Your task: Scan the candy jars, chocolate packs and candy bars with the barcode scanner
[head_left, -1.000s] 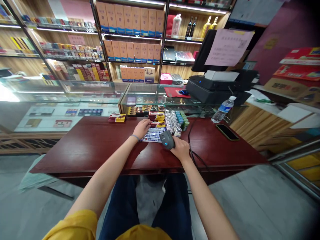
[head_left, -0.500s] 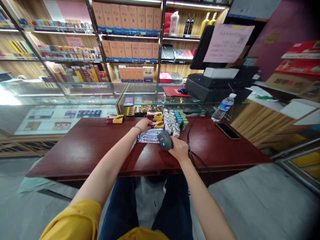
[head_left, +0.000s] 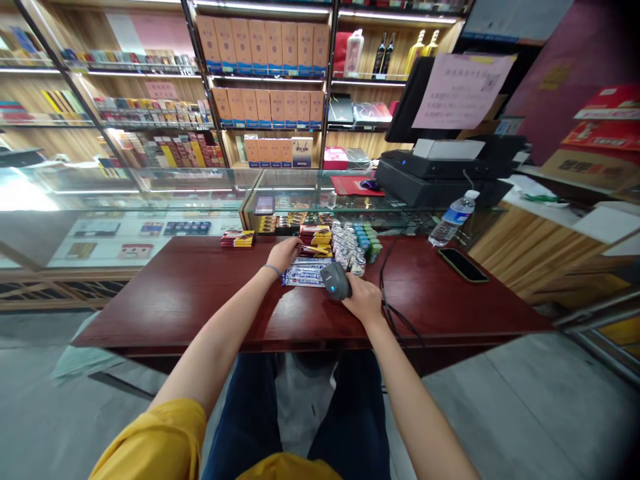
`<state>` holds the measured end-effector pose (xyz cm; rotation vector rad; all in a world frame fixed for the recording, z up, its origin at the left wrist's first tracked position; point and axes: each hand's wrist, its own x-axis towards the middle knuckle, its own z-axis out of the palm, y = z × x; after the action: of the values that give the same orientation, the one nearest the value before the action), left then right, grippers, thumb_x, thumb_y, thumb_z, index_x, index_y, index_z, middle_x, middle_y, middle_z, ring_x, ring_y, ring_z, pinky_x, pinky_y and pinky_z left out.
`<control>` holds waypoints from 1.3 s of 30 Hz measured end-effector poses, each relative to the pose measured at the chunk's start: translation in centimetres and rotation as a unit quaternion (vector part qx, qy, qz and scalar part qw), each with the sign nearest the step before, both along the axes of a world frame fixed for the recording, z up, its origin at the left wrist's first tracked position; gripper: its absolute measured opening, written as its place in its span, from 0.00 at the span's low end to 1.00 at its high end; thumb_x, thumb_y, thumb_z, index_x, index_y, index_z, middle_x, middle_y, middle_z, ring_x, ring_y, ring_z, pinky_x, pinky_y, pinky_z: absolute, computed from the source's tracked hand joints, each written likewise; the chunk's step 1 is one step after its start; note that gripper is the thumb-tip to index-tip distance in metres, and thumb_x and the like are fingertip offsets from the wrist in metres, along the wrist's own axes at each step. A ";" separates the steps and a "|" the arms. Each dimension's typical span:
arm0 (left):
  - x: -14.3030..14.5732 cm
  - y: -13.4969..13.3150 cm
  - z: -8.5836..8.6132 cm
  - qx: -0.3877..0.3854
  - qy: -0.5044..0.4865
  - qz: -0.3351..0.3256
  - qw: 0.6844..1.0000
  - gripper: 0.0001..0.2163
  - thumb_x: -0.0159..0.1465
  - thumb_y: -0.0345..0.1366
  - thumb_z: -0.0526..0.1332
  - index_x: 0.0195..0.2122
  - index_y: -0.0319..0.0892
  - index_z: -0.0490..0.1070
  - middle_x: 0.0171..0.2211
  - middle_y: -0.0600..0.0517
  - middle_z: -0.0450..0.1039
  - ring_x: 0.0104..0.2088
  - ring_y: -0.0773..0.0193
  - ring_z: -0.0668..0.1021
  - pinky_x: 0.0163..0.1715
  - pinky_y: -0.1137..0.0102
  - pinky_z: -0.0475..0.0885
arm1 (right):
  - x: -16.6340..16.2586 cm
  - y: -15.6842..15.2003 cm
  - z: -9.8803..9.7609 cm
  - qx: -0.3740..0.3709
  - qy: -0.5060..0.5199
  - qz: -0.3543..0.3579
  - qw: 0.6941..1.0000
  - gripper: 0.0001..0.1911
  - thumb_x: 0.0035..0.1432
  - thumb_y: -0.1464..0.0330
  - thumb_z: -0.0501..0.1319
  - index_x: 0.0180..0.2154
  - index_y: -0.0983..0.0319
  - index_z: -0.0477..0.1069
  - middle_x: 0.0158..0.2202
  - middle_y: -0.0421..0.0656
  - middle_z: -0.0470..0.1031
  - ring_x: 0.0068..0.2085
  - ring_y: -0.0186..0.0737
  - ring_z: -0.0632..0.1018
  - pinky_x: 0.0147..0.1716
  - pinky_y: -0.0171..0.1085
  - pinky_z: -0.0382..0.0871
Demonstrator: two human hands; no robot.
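Head view. The right hand, centre frame, has its fingers clenched around the scanner, whose blue light shows and whose nose points up-frame at the blue bars. The left hand rests just left of it, fingers laid against the red packs and the bars. Whether they pinch a pack cannot be told.

Judgement: the scan reads best with the left hand pinning one bar flat, code side up, and the scanner nose held just above it, square to the print.

Edges and room: vials and green caps stand touching the packs on the right, so a sideways sweep risks toppling them. The cable loops beside the right wrist. The phone and bottle sit well apart, right of centre. The tabletop offers open room to the left. Its near edge lies under both forearms.
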<state>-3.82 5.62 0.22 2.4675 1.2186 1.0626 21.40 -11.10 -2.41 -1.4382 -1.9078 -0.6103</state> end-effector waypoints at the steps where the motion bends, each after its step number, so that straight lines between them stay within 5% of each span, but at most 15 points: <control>1: -0.4 -0.3 -0.1 0.005 -0.038 0.009 0.999 0.12 0.64 0.28 0.56 0.46 0.46 0.75 0.44 0.49 0.79 0.46 0.58 0.79 0.50 0.66 0.72 | 0.0 0.0 0.0 0.007 -0.002 0.001 1.000 0.17 0.59 0.61 0.61 0.47 0.64 0.73 0.33 0.44 0.82 0.33 0.42 0.80 0.34 0.36 0.64; 10: -4.6 -4.1 -1.5 -0.086 -0.355 0.049 0.930 0.13 0.62 0.37 0.64 0.48 0.43 0.72 0.47 0.47 0.79 0.48 0.59 0.80 0.52 0.63 0.74 | 0.3 0.2 -0.1 0.024 -0.029 0.021 0.999 0.18 0.60 0.61 0.59 0.47 0.66 0.73 0.34 0.47 0.82 0.34 0.42 0.81 0.33 0.35 0.64; 16: -6.9 -5.7 -2.5 -0.209 -0.464 0.049 0.860 0.20 0.58 0.43 0.69 0.48 0.40 0.70 0.47 0.44 0.79 0.43 0.58 0.82 0.40 0.64 0.79 | 0.3 0.1 -0.1 0.020 -0.038 0.034 0.999 0.18 0.59 0.62 0.59 0.47 0.66 0.74 0.32 0.47 0.81 0.33 0.43 0.80 0.32 0.35 0.65; 21: -7.5 -5.6 -3.4 -0.236 -0.536 0.055 0.809 0.24 0.54 0.45 0.72 0.48 0.41 0.69 0.45 0.45 0.79 0.42 0.59 0.82 0.41 0.62 0.80 | -0.8 0.0 0.3 0.017 -0.056 0.069 0.996 0.19 0.59 0.62 0.58 0.47 0.67 0.74 0.32 0.47 0.81 0.31 0.42 0.80 0.32 0.36 0.65; 39: -7.9 -5.3 -4.0 -0.252 -0.514 0.074 0.817 0.18 0.59 0.38 0.65 0.49 0.42 0.65 0.46 0.46 0.76 0.44 0.61 0.81 0.44 0.62 0.80 | -9.3 0.4 2.4 -0.062 -0.028 0.113 0.991 0.21 0.52 0.64 0.61 0.49 0.64 0.72 0.30 0.45 0.81 0.29 0.43 0.79 0.29 0.36 0.62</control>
<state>-11.67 0.37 -3.80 1.0801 1.0737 1.5282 12.13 -10.67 -0.03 -1.2649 -2.1486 -0.4365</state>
